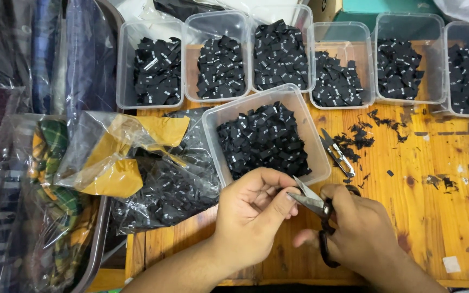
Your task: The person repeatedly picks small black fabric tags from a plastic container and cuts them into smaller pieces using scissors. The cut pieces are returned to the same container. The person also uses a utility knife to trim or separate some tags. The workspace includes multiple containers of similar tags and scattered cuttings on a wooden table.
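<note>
Here, scissors (311,202) between right-hand fingers (338,196).

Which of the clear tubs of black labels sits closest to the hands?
The single tub in front of the back row, just above the left hand and the scissors in the right hand. The other six line the table's far edge.

Free room sits right of the near tub, little elsewhere.

Landmark: near tub (221,116) of black tags. Right of it, bare wooden table (435,217) is passable (only thread snips (336,153) and scraps). Behind it, a row of tubs (348,32) walls off the back. Left of it, plastic bags (137,163) block. In front, both hands (253,214) fill the gap.
</note>
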